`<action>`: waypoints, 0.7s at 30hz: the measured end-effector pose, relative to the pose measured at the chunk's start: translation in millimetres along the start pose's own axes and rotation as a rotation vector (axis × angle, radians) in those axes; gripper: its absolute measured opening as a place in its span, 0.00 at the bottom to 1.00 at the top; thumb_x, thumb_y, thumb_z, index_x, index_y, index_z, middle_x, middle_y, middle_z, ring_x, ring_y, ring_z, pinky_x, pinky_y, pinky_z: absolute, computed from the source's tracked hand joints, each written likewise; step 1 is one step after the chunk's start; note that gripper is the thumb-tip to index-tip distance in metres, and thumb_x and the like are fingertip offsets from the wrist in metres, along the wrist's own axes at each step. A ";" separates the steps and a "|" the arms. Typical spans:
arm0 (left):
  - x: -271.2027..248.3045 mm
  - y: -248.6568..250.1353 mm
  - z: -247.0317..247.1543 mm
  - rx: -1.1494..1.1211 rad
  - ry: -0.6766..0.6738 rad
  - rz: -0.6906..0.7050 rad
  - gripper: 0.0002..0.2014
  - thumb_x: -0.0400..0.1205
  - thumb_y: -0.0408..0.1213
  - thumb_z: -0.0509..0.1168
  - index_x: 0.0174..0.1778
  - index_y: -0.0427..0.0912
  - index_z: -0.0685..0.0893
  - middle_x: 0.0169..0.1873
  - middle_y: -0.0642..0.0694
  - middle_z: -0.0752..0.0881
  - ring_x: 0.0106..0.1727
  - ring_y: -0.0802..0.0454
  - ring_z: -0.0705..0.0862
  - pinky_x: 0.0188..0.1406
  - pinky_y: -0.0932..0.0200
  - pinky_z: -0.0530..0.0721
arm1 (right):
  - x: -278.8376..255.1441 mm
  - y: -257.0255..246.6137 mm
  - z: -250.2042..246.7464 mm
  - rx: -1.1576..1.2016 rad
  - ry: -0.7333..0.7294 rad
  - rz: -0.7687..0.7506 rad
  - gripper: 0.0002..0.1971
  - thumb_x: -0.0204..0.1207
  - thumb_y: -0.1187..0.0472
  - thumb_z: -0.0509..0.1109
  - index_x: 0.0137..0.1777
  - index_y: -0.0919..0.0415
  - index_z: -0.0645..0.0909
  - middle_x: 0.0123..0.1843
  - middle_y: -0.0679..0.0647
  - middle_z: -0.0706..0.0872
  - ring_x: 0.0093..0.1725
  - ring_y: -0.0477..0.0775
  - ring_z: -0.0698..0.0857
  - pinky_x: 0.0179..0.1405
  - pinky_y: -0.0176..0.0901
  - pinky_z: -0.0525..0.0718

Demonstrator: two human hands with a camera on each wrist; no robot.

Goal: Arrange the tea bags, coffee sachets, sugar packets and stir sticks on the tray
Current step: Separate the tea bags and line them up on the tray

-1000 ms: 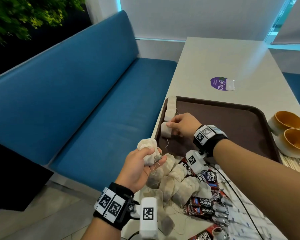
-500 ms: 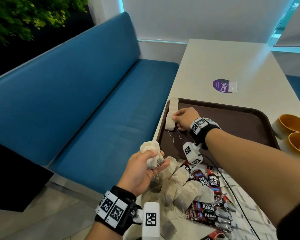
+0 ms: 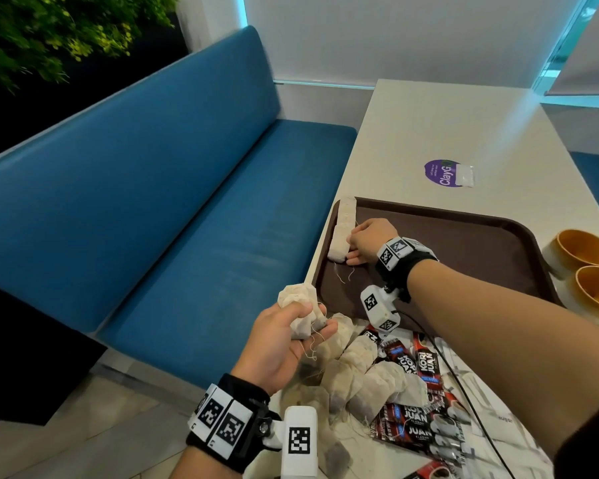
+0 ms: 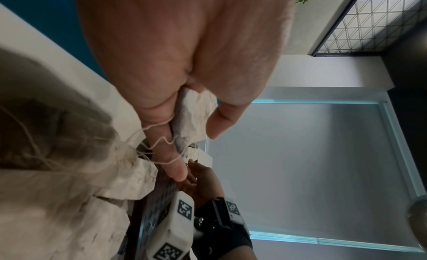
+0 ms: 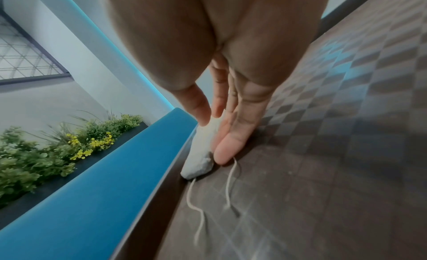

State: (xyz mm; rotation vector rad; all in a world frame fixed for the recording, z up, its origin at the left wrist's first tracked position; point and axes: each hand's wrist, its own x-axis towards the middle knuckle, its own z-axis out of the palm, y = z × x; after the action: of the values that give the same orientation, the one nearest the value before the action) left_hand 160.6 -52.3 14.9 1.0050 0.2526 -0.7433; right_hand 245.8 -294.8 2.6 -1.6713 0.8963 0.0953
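Your right hand [image 3: 369, 240], fingers straight, presses the nearest tea bag [image 5: 200, 155] of the row against the tray [image 3: 464, 257] wall at nine o'clock; keep it flush before letting go. Your left hand [image 3: 284, 344] clutches spare tea bags [image 3: 300, 305] at the tray's seven o'clock corner; feed one next.

Left wrist [image 3: 227, 423]: black strap, white tiles printed with black square codes.
Left camera [image 3: 300, 440]: white block, one code, lower centre.
Right wrist [image 3: 400, 255]: same strap and tiles.
Right camera [image 3: 379, 307]: white, coded; black cable [image 3: 464, 392] trailing.
Forearms: bare.
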 end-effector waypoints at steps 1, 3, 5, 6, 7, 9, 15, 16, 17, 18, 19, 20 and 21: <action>-0.2 -0.3 0.1 -0.002 -0.003 0.000 0.14 0.85 0.23 0.63 0.65 0.20 0.79 0.50 0.28 0.85 0.46 0.34 0.91 0.53 0.40 0.92 | 0.1 -0.6 0.8 -0.004 -0.003 -0.007 0.08 0.85 0.71 0.64 0.45 0.60 0.75 0.34 0.62 0.86 0.34 0.60 0.89 0.58 0.64 0.91; -1.0 -0.5 0.2 -0.004 -0.009 0.001 0.13 0.85 0.23 0.63 0.64 0.20 0.79 0.51 0.28 0.85 0.46 0.34 0.91 0.53 0.40 0.92 | -1.3 1.0 1.1 -0.017 0.002 -0.022 0.08 0.85 0.71 0.65 0.46 0.60 0.75 0.34 0.61 0.87 0.35 0.59 0.89 0.58 0.62 0.91; -1.6 -0.5 -0.2 0.000 -0.014 0.003 0.13 0.85 0.23 0.63 0.64 0.20 0.80 0.52 0.27 0.85 0.48 0.33 0.91 0.54 0.39 0.92 | -2.9 3.0 -0.6 -0.062 0.010 -0.059 0.06 0.84 0.70 0.67 0.47 0.61 0.77 0.39 0.61 0.88 0.37 0.58 0.90 0.56 0.60 0.92; -1.9 -0.6 -0.5 0.000 -0.016 0.005 0.13 0.85 0.23 0.63 0.64 0.20 0.80 0.52 0.27 0.85 0.49 0.32 0.90 0.55 0.38 0.91 | -3.2 4.4 -2.5 -0.075 0.024 -0.081 0.06 0.83 0.70 0.68 0.45 0.60 0.78 0.40 0.62 0.89 0.37 0.58 0.90 0.54 0.60 0.93; -2.0 -0.6 -0.9 -0.002 -0.018 0.008 0.13 0.85 0.23 0.63 0.64 0.20 0.80 0.53 0.27 0.85 0.50 0.32 0.90 0.56 0.38 0.91 | -4.4 5.2 -4.6 -0.070 0.037 -0.088 0.08 0.82 0.70 0.67 0.43 0.60 0.78 0.40 0.62 0.89 0.35 0.58 0.90 0.53 0.61 0.93; -2.4 -0.3 -1.4 -0.013 -0.029 0.016 0.13 0.85 0.22 0.61 0.63 0.20 0.80 0.52 0.27 0.85 0.49 0.32 0.89 0.55 0.38 0.91 | -8.7 6.5 -9.2 -0.065 0.034 -0.071 0.11 0.83 0.72 0.65 0.40 0.60 0.77 0.35 0.60 0.87 0.32 0.57 0.88 0.55 0.61 0.92; -6.3 0.7 0.2 -0.069 -0.082 -0.004 0.21 0.78 0.17 0.49 0.64 0.18 0.78 0.55 0.26 0.82 0.56 0.26 0.89 0.61 0.34 0.88 | -51.0 9.0 -13.7 -0.018 0.045 -0.213 0.04 0.81 0.70 0.69 0.48 0.62 0.84 0.39 0.61 0.87 0.29 0.55 0.83 0.36 0.48 0.89; -6.9 0.3 1.1 -0.075 -0.091 -0.007 0.23 0.77 0.16 0.47 0.65 0.18 0.78 0.55 0.25 0.82 0.58 0.24 0.88 0.63 0.33 0.87 | -63.2 10.8 -12.2 -0.021 0.005 -0.245 0.03 0.80 0.69 0.71 0.50 0.63 0.86 0.39 0.61 0.87 0.30 0.55 0.84 0.34 0.47 0.87; -7.2 -0.5 1.9 -0.077 -0.097 -0.007 0.24 0.76 0.15 0.47 0.65 0.17 0.78 0.56 0.25 0.82 0.58 0.23 0.88 0.65 0.32 0.86 | -76.6 12.5 -10.2 -0.014 -0.044 -0.275 0.03 0.80 0.68 0.72 0.50 0.63 0.87 0.39 0.61 0.87 0.32 0.55 0.84 0.35 0.48 0.86; -7.3 -1.5 2.8 -0.072 -0.102 -0.002 0.24 0.76 0.14 0.46 0.65 0.17 0.78 0.56 0.25 0.82 0.57 0.24 0.88 0.66 0.32 0.85 | -91.7 14.2 -8.3 0.003 -0.091 -0.307 0.02 0.80 0.68 0.73 0.49 0.63 0.87 0.40 0.61 0.87 0.33 0.55 0.83 0.37 0.49 0.84; -7.5 -2.4 4.1 -0.058 -0.107 0.005 0.24 0.76 0.12 0.45 0.65 0.17 0.78 0.56 0.25 0.82 0.56 0.25 0.89 0.66 0.32 0.85 | -106.8 16.6 -6.5 0.018 -0.123 -0.339 0.02 0.80 0.68 0.74 0.49 0.63 0.88 0.40 0.59 0.87 0.34 0.53 0.84 0.37 0.48 0.84; -7.8 -3.8 5.2 -0.040 -0.112 0.012 0.24 0.76 0.11 0.45 0.64 0.18 0.78 0.55 0.25 0.82 0.56 0.25 0.89 0.65 0.34 0.86 | -123.8 19.9 -5.3 0.034 -0.140 -0.364 0.02 0.80 0.67 0.75 0.48 0.62 0.88 0.40 0.57 0.87 0.35 0.52 0.84 0.37 0.46 0.83; -9.2 -5.0 6.6 -0.018 -0.122 0.018 0.24 0.76 0.11 0.46 0.64 0.18 0.79 0.56 0.25 0.83 0.58 0.24 0.88 0.64 0.36 0.87 | -138.1 24.7 -4.9 0.054 -0.147 -0.380 0.02 0.80 0.67 0.75 0.48 0.61 0.88 0.39 0.54 0.87 0.35 0.51 0.84 0.36 0.45 0.84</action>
State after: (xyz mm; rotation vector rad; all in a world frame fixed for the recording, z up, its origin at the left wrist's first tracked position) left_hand 149.7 -55.3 19.8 0.9399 0.1444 -0.7811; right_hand 132.2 -230.4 54.1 -1.7312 0.4579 -0.0640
